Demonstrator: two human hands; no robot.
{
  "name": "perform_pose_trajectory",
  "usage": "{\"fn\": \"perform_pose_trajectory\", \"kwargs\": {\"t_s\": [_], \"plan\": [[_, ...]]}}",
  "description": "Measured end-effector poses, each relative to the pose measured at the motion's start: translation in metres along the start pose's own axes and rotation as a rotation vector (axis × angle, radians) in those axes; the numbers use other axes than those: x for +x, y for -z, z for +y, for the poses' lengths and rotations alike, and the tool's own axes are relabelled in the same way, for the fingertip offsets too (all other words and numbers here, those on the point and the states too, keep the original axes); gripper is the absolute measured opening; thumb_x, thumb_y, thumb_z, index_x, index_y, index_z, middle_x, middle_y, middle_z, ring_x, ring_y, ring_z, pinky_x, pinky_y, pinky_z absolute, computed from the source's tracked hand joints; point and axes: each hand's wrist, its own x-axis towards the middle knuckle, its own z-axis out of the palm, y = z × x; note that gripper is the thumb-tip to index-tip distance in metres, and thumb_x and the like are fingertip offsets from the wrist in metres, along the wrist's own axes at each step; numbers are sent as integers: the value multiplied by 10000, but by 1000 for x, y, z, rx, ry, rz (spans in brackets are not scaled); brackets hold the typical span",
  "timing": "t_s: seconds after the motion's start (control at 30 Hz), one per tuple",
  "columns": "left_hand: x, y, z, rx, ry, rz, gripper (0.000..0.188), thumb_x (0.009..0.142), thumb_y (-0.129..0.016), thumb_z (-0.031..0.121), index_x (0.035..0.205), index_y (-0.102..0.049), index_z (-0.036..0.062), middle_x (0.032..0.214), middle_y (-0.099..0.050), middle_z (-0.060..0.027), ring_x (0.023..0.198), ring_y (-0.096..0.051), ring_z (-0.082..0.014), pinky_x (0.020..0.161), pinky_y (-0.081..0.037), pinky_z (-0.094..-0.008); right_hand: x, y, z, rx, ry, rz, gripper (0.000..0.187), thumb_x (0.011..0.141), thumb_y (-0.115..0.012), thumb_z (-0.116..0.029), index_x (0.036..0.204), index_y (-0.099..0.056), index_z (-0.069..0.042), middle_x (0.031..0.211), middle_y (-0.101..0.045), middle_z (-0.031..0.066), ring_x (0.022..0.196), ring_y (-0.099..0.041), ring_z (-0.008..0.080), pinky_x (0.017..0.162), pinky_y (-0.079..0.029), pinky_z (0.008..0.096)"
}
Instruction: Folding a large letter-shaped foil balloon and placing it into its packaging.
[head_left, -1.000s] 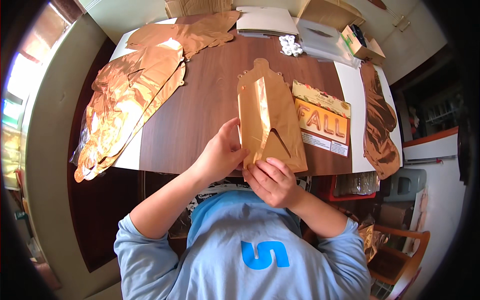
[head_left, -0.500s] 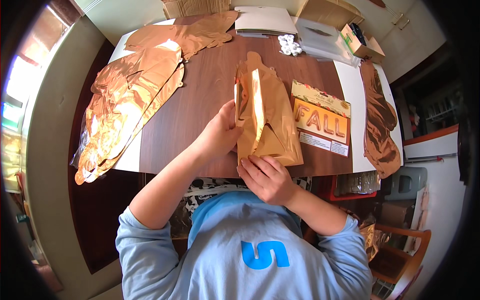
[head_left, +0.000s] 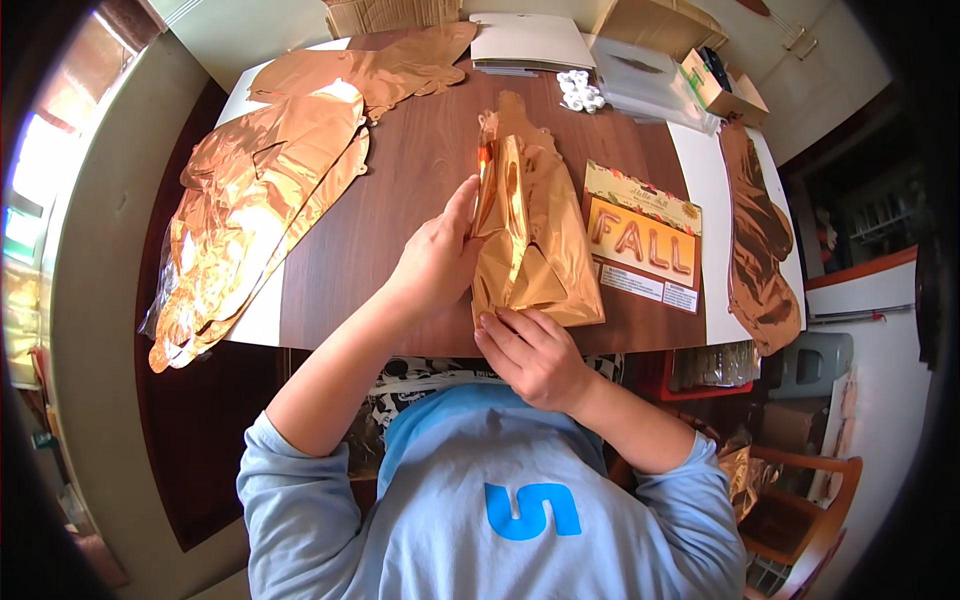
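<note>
Holding: both hands grip one flat, uninflated rose-gold foil balloon over the near edge of the wooden table.
Right hand: fingers curled and pressed on the balloon's near bottom edge, pinning it down.
Left hand: thumb and fingers pinch the balloon's left edge, lifting it so the foil buckles into a lengthwise fold.
Progress: by my judgement the work is at an early stage; this balloon is limp and creased, and none in view looks filled.
Balloon material: thin metallic film, glossy, wrinkled, with a narrow neck at the far end.
Beside it: printed balloon pack card, flat and glossy, just right of the balloon.
Right rim: another copper foil balloon, draped over the table edge.
Left: stack of flat foil balloons, crinkled, shiny.
Far: white small roll cluster, flat white folder, cardboard box.
</note>
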Motion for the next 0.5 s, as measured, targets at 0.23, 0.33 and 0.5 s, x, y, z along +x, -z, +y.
{"fn": "perform_pose_trajectory", "kwargs": {"t_s": [0.23,0.33,0.5], "plan": [[-1,-1,-3,-50,-37,44,720,867,-593,-13,1512,-289,93,881,-641,-145,831,-647,-304,791,-518,-387,6,5,-3,-7,-10,-91,357,820,-530,-158,1086,-668,36,1183,-647,183,1106,-611,329,946,-483,428],[-1,0,-5,-120,-100,94,746,851,-602,-37,1515,-291,100,1002,-629,-163,857,-644,-307,809,-525,-374,9,6,-3,1,-10,-111,357,816,-532,-150,1087,-664,41,1204,-638,192,1121,-605,340,960,-478,432],[-9,-1,-3,120,-143,257,693,818,-628,-38,1456,-385,78,1211,-555,-164,978,-618,-317,871,-514,-386,12,6,-4,24,-1,-138,355,816,-533,-146,1088,-657,46,1218,-632,189,1123,-604,340,971,-475,434]]}}
